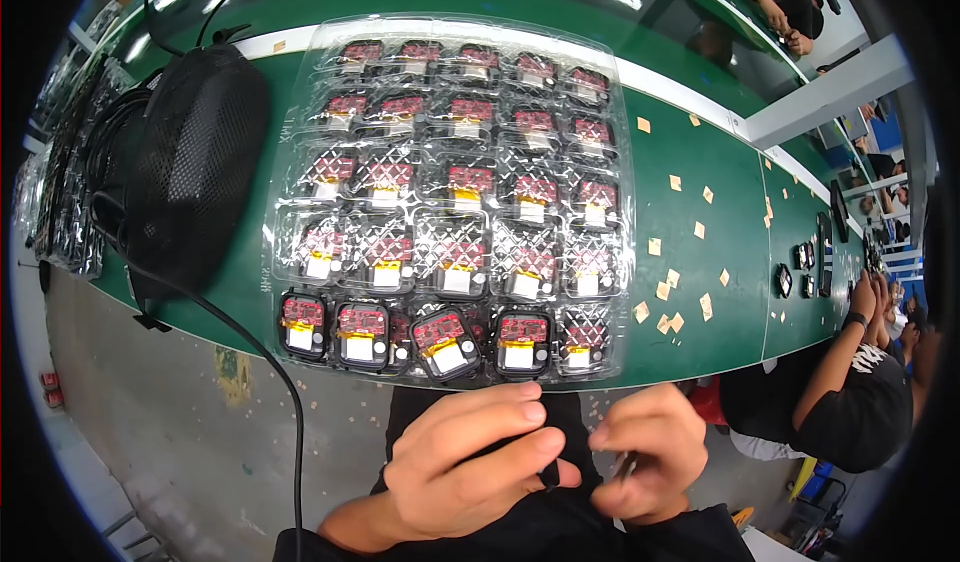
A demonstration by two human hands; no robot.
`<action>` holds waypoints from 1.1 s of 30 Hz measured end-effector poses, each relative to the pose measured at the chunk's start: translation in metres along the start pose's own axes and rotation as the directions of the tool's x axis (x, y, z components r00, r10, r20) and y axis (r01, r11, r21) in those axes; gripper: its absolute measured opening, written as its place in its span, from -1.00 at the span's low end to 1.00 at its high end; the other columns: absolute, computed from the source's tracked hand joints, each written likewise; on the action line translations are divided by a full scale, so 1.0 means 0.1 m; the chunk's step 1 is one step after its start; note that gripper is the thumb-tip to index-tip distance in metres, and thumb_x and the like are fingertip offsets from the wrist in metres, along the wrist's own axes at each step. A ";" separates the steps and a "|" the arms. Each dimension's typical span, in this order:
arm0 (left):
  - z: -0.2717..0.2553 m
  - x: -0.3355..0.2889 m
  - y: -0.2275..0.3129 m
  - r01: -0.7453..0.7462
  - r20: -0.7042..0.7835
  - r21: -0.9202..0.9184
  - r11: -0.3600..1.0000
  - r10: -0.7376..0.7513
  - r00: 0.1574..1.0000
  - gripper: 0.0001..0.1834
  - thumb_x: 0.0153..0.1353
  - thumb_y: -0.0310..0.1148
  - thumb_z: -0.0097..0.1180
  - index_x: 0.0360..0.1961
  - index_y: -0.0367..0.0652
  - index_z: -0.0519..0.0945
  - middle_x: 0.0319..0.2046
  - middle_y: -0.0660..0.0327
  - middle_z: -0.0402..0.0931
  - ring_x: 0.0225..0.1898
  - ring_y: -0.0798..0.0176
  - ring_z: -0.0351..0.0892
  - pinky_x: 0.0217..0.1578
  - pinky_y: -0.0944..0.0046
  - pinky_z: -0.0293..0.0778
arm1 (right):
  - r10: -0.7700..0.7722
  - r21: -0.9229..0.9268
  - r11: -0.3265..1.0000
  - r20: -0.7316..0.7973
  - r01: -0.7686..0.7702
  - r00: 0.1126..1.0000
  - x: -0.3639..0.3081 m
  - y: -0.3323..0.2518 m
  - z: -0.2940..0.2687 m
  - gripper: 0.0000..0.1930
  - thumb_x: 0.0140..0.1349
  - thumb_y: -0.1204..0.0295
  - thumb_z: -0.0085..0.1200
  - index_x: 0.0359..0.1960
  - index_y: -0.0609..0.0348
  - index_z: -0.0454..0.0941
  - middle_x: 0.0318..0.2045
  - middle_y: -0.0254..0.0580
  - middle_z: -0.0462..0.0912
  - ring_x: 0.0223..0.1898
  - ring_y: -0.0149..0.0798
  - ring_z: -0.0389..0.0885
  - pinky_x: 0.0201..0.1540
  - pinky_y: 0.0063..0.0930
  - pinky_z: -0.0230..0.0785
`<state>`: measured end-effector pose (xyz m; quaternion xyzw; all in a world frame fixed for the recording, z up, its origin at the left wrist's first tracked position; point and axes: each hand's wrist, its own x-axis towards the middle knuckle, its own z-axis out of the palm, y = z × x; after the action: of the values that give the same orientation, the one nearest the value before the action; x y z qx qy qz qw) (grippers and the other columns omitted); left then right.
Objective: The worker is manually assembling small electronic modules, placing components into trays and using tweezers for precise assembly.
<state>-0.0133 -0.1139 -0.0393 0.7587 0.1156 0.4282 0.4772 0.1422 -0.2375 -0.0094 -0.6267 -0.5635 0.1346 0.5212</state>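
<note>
My left hand (465, 462) is curled in front of the table edge, its fingers closed around a small black thing (548, 474) that they mostly hide. Close to its right, my right hand (655, 447) pinches a small dark piece, slightly blurred, too covered to name. Just beyond both hands lies a stack of clear plastic blister trays (625, 262). Rows of black square cases with red circuit boards, yellow tape and white patches sit in it. In the nearest row, a tilted case (445, 342) stands beside a straighter case (522, 344).
A black mesh bag (205, 162) and a black cable (298, 432) are at the left. Small tan paper squares (675, 183) lie scattered on the green table (740, 312). A co-worker (850, 402) sits at the right, near several black cases (805, 255).
</note>
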 end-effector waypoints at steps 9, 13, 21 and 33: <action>-0.01 0.13 -0.04 -0.116 0.041 0.198 0.973 0.110 0.993 -0.42 -0.03 -0.39 0.55 0.03 -0.15 0.56 0.01 0.01 0.51 0.01 -0.15 0.63 -0.04 -0.01 0.65 | -0.108 -0.393 0.919 -0.156 0.038 0.982 0.10 -0.04 0.02 -0.82 0.13 0.45 0.37 -0.26 0.22 0.68 -0.35 -0.16 0.72 -0.43 -0.25 0.73 -0.37 -0.44 0.62; -0.09 0.19 -0.14 -0.053 -0.014 0.445 0.894 0.067 0.998 -0.73 0.09 -0.62 0.32 -0.14 -0.22 0.66 -0.11 0.00 0.59 -0.08 -0.07 0.66 -0.09 0.06 0.63 | -0.095 -0.594 0.804 -0.067 0.037 0.993 0.14 0.17 -0.10 -0.72 -0.09 0.54 0.41 -0.26 0.09 0.76 -0.25 -0.19 0.68 -0.51 -0.32 0.65 -0.50 -0.53 0.47; -0.04 0.29 -0.13 -0.076 0.083 0.437 0.896 0.045 0.996 -0.72 0.01 -0.64 0.34 -0.21 -0.18 0.68 -0.20 0.10 0.64 -0.15 -0.01 0.69 -0.12 0.12 0.58 | 0.144 -0.671 0.741 0.119 -0.027 0.982 0.16 0.10 -0.11 -0.60 -0.04 0.34 0.46 -0.09 -0.04 0.74 -0.17 -0.33 0.59 -0.61 -0.47 0.48 -0.61 -0.53 0.36; -0.12 0.14 -0.11 -0.099 0.045 0.508 0.855 0.088 0.995 -0.89 0.25 -0.49 0.14 -0.20 -0.16 0.60 -0.17 0.05 0.55 -0.02 -0.22 0.58 -0.08 -0.07 0.58 | 0.166 -0.654 0.457 -0.603 -0.603 0.780 0.03 0.87 -1.03 -0.67 0.25 0.47 0.22 0.03 0.31 0.61 -0.08 0.03 0.53 -0.21 -0.13 0.61 -0.29 -0.39 0.50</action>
<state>-0.0115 -0.0924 -0.0382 0.8669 0.1829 0.3973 0.2393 0.2704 -0.2705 -0.0351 -0.9205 -0.2561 -0.1768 0.2365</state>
